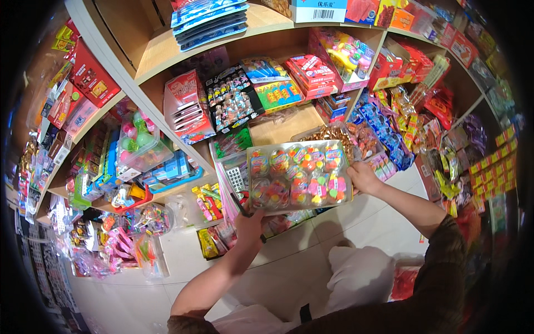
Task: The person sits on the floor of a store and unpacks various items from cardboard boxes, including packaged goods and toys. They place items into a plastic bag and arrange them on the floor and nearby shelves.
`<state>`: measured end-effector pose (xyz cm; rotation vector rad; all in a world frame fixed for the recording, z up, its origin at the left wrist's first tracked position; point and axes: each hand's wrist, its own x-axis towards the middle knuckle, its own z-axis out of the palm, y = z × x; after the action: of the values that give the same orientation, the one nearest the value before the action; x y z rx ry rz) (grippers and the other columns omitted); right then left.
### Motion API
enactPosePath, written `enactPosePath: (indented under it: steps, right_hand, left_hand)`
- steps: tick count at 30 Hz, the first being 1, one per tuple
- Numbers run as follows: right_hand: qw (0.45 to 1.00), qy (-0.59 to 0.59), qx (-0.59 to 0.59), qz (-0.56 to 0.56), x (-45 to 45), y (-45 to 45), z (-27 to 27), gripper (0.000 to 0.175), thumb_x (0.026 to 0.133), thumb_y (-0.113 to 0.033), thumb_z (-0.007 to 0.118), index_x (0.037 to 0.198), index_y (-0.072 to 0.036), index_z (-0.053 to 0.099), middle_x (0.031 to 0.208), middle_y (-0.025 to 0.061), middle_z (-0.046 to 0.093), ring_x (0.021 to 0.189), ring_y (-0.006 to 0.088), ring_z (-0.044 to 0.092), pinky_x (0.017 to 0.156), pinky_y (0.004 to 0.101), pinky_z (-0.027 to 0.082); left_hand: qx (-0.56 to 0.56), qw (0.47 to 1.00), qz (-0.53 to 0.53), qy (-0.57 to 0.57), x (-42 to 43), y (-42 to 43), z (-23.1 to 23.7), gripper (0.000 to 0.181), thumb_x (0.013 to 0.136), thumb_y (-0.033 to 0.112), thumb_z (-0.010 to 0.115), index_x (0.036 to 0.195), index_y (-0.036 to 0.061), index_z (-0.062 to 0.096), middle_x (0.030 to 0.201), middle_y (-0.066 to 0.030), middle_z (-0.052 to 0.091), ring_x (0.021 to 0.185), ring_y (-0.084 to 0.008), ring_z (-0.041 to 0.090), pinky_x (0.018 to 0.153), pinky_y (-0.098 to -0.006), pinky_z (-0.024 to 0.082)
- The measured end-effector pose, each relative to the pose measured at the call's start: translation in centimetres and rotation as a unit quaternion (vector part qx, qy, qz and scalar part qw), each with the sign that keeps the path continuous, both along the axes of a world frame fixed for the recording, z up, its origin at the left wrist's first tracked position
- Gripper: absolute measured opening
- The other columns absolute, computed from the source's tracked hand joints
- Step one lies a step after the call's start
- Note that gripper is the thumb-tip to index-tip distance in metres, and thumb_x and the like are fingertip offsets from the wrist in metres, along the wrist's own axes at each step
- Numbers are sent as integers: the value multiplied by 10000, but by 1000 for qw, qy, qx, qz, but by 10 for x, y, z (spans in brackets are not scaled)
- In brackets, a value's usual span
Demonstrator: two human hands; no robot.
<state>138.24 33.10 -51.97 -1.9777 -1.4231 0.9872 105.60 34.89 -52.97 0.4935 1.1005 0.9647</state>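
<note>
Between my two hands is a shallow display box (300,211) of small clear tubs filled with colourful sweets. It is tilted, so the tubs face up towards me. My right hand (363,178) grips the box's right edge. At the lower left corner, my left hand (249,227) holds the box; its fingertips are partly hidden. A slim black tool (238,203), perhaps a pen or a knife, also sticks up from that hand. Behind the box, a bare patch of wooden shelf (288,125) shows, beside a clear tub of green items (233,144).
A black display box of small bottles (233,98) and red sour candy boxes (312,75) stand on the shelf beyond. A white upright divider (183,144) lies to the left. Packed bins of sweets (381,125) line the right. Open cartons (217,238) rest on the tiled floor (288,267).
</note>
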Motion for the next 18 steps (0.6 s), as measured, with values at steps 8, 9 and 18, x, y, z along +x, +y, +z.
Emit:
enactPosePath:
  steps: [8,9,18]
  right_hand:
    - [982,-112,137,66,95,129,-41,359,847,-232,445,822,84,614,768,293,601,765,400,616,726,443,468]
    - [985,-107,118,71,100,144,-47,359,847,-231,445,814,84,613,764,292,601,758,395,617,722,440,467]
    - [997,20,-2,70,107,262,-74,298,875,-240,452,902,33,568,795,88,581,724,177,525,659,349,428]
  left_hand:
    - [-12,998,21,65,92,61,-17,218,823,46,520,1032,-16,537,857,-129,683,749,-199,687,449,-250,379]
    - [-11,996,57,64,99,72,-23,183,821,59,520,977,-36,539,826,-132,684,735,-201,688,437,-254,359]
    - [-15,970,163,180,125,156,-53,193,786,126,606,770,-62,565,663,-131,643,553,-201,651,397,-292,350]
